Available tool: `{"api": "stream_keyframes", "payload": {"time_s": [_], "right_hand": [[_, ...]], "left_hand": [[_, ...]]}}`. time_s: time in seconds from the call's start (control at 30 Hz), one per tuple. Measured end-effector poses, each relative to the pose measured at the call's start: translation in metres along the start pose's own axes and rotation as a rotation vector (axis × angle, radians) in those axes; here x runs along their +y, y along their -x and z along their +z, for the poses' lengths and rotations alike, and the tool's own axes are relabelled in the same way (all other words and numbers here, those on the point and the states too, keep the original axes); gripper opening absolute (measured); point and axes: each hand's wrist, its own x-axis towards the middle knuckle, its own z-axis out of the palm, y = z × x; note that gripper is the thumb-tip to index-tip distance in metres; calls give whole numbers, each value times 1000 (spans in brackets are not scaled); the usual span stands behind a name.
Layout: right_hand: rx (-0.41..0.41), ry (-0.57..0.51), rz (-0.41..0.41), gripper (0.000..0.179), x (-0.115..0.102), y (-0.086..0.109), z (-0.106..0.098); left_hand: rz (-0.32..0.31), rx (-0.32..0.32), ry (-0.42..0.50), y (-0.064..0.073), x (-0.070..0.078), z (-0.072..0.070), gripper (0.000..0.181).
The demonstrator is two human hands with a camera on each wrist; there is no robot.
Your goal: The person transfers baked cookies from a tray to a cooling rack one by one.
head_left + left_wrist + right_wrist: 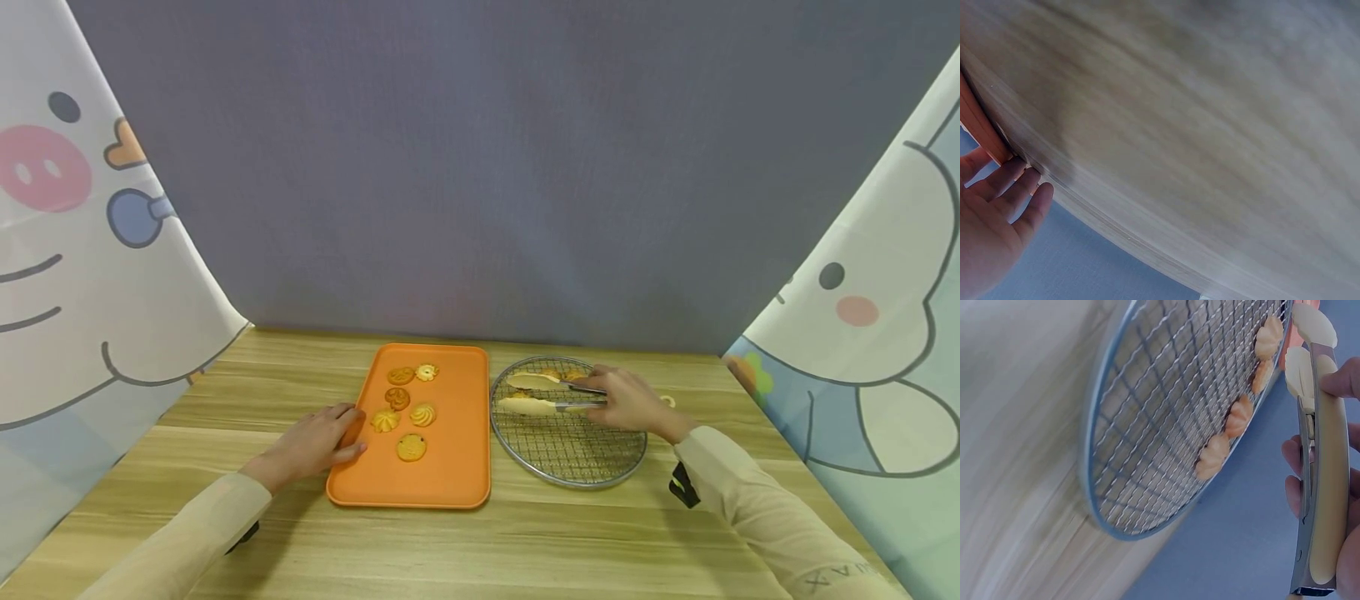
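My right hand point(626, 402) grips a pair of tongs point(1330, 469) with cream, scalloped tips and metal arms. The tips stand apart over the left part of a round wire rack point(570, 454). Several small ridged cookies point(1239, 416) lie along the rack's far side, and in the head view one of them shows between the tips. To the left lies an orange tray point(450, 483) with several baked cookies point(411, 447) on it. At its left rim rests my left hand point(311, 442), thumb and fingers apart, fingertips touching the edge in the left wrist view.
Both the tray and the rack lie on a wood-grain table point(525, 550), side by side with a narrow gap between them. A grey-blue curtain point(487, 183) rises behind the table. Cartoon-printed cloths point(885, 375) hang at both sides.
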Motion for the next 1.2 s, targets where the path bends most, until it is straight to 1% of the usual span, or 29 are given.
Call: {"api": "stream_keyframes", "payload": {"time_s": [0.23,0.5,0.67,1.03,1.2], "right_hand": [[-1,33,-27,53,-13,-8,4],[-10,30,-40,52,-27,-17,11],[-10,-4,-67,50,-36,-25,17],[-48,-46,-132,51,-59,-46,29],[-57,-48,-146,50,-68,-54,32]], "left_hand": [[-17,-17,4,0,0,-1,50],[-17,-17,7,0,1,-1,49],[-13,-13,3,0,0,0,50],[-8,-7,-3,0,-1,1,49],[-4,-8,1,0,-1,2,50]]}}
